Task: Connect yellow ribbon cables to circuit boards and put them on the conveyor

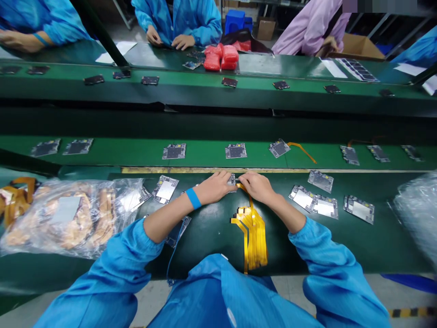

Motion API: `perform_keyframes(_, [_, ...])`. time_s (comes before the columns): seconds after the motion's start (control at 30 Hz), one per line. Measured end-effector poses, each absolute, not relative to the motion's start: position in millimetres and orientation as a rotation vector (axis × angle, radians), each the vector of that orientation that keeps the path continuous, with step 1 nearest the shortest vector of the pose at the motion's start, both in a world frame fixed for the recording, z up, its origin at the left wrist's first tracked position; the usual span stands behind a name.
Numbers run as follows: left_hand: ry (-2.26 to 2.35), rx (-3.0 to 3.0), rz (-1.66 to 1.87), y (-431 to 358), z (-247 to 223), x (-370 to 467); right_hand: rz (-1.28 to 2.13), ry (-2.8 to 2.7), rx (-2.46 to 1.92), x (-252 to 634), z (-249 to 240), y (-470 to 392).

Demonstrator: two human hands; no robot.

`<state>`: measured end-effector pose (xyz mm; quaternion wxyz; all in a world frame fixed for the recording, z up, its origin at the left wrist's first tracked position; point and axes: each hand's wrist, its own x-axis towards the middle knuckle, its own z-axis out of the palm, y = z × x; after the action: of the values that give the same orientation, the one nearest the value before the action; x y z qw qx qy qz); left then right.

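Observation:
Under the fingers of my left hand (218, 186) lies a small circuit board (232, 181), mostly covered by that hand, which is closed on it. My right hand (256, 186) is closed in a pinch on the end of an orange flex cable (243, 187) at the board's right edge. Whether the cable end is seated in the board cannot be seen. Just below my hands rests a stack of orange flex cables (254, 239). A blue wrist strap (193, 198) circles my left wrist, and its cord hangs toward the table's front edge.
Several circuit boards (325, 207) lie to the right, others (165, 189) to the left. A plastic bag of flex cables (78, 216) covers the left side; clear plastic bags (418, 214) sit far right. Beyond runs a green conveyor (201, 152) carrying boards. Co-workers (180, 23) sit across.

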<state>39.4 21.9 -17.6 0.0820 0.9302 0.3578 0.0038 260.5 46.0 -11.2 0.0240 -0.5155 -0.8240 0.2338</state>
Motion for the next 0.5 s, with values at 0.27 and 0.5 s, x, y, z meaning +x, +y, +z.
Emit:
perform_keyframes(0.27, [1.069, 2.783, -0.015, 21.5, -17.0, 40.3, 0.823, -2.591, -1.519, 254.2, -16.4, 51.5])
perform_keyframes(0.5, [1.100, 2.822, -0.066, 21.1, -13.9, 35.5, 0.805, -2.589, -1.488, 260.4, -23.2, 54.0])
